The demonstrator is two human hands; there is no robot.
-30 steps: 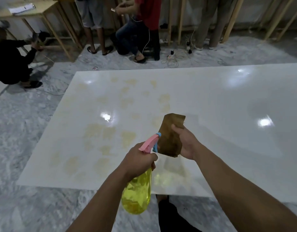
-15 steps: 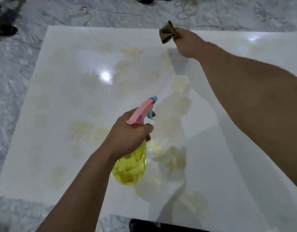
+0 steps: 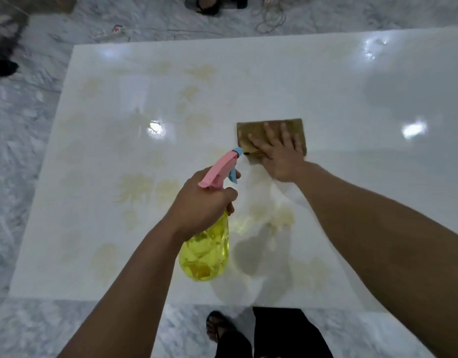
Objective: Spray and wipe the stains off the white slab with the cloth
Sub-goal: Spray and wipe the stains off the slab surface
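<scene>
Grey marble floor [image 3: 29, 151] w/ the white slab [image 3: 352, 104] lying flat on it, yellowish stains [image 3: 136, 187] mostly at 9 to 12 o'clock of your hands. Your right hand [image 3: 279, 153] lies flat, fingers spread, pressing the brown cloth [image 3: 256, 130] onto the slab near centre. Your left hand [image 3: 202, 202] is wrapped tight round the spray bottle [image 3: 204, 251], nozzle aimed toward 1 o'clock, just short of the cloth.
</scene>
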